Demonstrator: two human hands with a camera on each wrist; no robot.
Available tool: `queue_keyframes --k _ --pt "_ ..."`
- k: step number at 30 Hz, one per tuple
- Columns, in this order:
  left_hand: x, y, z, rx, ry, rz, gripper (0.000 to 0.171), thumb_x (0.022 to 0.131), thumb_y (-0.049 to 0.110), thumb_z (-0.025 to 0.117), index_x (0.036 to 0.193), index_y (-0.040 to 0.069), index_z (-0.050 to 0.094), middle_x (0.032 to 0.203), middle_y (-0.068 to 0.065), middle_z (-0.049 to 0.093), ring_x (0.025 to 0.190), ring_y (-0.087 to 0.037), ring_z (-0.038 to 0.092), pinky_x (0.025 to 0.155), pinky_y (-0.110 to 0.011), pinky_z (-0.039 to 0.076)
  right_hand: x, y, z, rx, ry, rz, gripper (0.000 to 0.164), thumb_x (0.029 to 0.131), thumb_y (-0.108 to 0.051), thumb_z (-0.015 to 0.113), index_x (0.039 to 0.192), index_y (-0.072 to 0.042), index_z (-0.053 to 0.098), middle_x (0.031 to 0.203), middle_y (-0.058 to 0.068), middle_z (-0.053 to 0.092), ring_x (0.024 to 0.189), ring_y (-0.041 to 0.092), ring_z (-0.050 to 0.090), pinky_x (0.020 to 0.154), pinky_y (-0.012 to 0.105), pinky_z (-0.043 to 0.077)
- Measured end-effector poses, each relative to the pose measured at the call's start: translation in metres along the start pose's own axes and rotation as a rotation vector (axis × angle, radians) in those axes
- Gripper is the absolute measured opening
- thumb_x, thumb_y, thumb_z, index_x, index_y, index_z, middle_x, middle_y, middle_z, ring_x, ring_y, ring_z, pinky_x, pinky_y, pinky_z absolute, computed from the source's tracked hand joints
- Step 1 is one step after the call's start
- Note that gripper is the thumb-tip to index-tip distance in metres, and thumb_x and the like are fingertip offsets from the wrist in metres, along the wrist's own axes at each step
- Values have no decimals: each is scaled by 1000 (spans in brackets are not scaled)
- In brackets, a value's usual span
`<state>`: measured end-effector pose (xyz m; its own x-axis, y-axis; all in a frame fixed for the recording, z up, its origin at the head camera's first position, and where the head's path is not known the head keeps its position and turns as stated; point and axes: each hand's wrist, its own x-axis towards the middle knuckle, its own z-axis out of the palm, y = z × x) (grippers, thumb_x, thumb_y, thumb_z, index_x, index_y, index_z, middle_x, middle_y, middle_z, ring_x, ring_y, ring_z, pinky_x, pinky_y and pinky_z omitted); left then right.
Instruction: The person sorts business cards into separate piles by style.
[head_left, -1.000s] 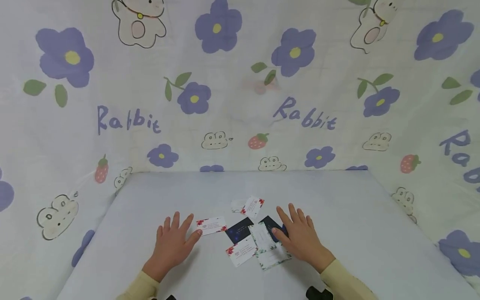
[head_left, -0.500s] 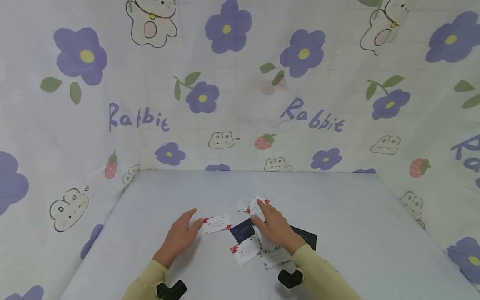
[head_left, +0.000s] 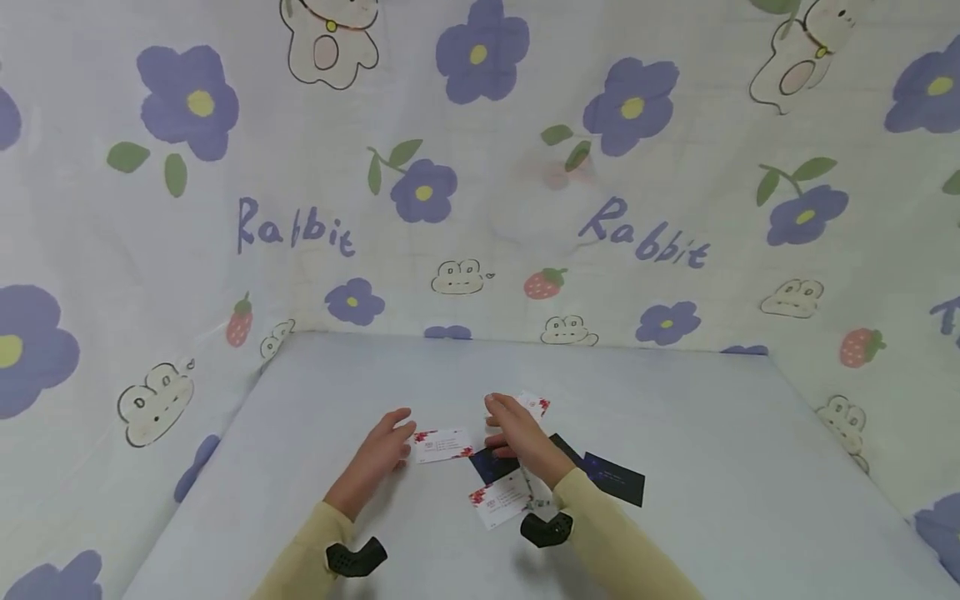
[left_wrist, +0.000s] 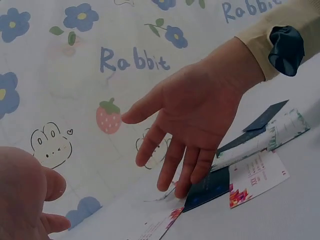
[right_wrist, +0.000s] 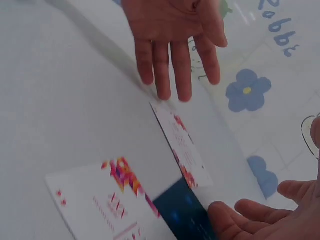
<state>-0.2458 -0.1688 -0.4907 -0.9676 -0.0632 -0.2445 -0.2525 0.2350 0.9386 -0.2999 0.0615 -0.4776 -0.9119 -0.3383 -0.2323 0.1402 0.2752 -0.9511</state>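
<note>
The bench's (head_left: 697,417) near edge was cut off from sight. Nearest me, a black gadget (head_left: 546,530) jutted from the right wrist, another (head_left: 356,558) from the left. Beyond, midway between the bench's side edges, a red-flowered card (head_left: 501,500) lay askew. Its corner met leaf-bordered cards (left_wrist: 290,131), mostly hidden from above by the right forearm, so I couldn't count them surely. A dark card (head_left: 491,467) lay just behind, partly covered. Toward the right edge, a second dark card (head_left: 617,479) lay beside another dark piece (head_left: 566,450) that ran under the arm. The cards overlapped at odd angles, loosely rather than stacked, I judged.

The left hand (head_left: 377,460) hovered beside another flowered card (head_left: 442,446) on the left-edge side; its fingers were nearly straight, a little apart, holding nothing. The right hand (head_left: 525,433) hung over the middle, fingers loosely extended and empty; whether a fingertip brushed a card I couldn't tell. The palms faced each other, probably to have the cards between them and within reach.

Toward the far edge, the right hand partly hid a last flowered card (head_left: 536,406). Small print was too blurred to read.
</note>
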Motion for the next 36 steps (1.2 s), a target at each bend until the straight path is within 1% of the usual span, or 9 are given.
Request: queue_keyframes --k 3,5,7,10,12,18,23,31,36 --pt "0 4 2 -122 -61 -50 55 102 33 43 151 12 30 148 -17 39 112 -31 50 84 -35 48 2 -4 1 83 -39 53 71 100 -55 38 154 -10 22 146 28 40 123 44 54 100 51 47" --pt "0 6 3 -184 -89 -68 57 103 35 43 152 12 27 151 -19 35 118 -35 47 87 -36 48 1 -7 2 110 -45 74 73 100 -56 37 154 -10 21 146 29 39 122 43 55 100 50 48" --pt "-1 7 2 -220 -101 -77 59 103 37 43 152 12 25 153 -20 32 125 -38 45 94 -41 49 -1 -10 2 122 -48 81 75 99 -59 37 153 -10 21 146 29 40 120 42 57 97 47 50" --pt "-3 11 0 -253 -112 -79 63 102 42 43 153 12 23 156 -24 28 134 -44 41 103 -52 44 -2 -13 3 147 -45 98 80 97 -62 39 153 -9 19 145 29 41 116 38 60 91 39 54" --pt "-5 13 -1 -276 -118 -87 65 101 45 44 153 12 22 156 -25 26 136 -46 39 106 -55 41 -1 -12 4 172 -45 113 82 96 -63 39 154 -9 19 146 28 40 116 38 60 88 35 55" --pt "-6 14 -1 -337 -121 -101 70 100 48 46 154 12 19 157 -26 24 136 -47 38 105 -56 41 3 -6 2 308 -32 172 78 97 -62 39 152 -8 26 145 26 43 121 39 57 85 30 55" --pt "-5 9 -2 -386 -124 -103 73 100 47 45 155 10 14 157 -27 22 137 -49 36 106 -57 40 3 2 3 390 -27 188 81 95 -63 41 152 -6 26 141 26 44 121 39 56 81 27 55" --pt "-2 1 -6 -420 -110 -115 74 99 47 47 155 12 13 157 -25 24 136 -48 38 104 -53 43 2 4 7 428 -27 179 85 93 -66 43 151 -7 28 136 24 48 118 37 59 77 24 53" --pt "0 -2 -10 -436 -94 -146 70 101 43 44 155 12 13 156 -25 25 135 -48 39 103 -51 44 2 8 10 465 -22 183 88 91 -68 45 150 -5 29 133 23 50 115 34 62 78 24 53"
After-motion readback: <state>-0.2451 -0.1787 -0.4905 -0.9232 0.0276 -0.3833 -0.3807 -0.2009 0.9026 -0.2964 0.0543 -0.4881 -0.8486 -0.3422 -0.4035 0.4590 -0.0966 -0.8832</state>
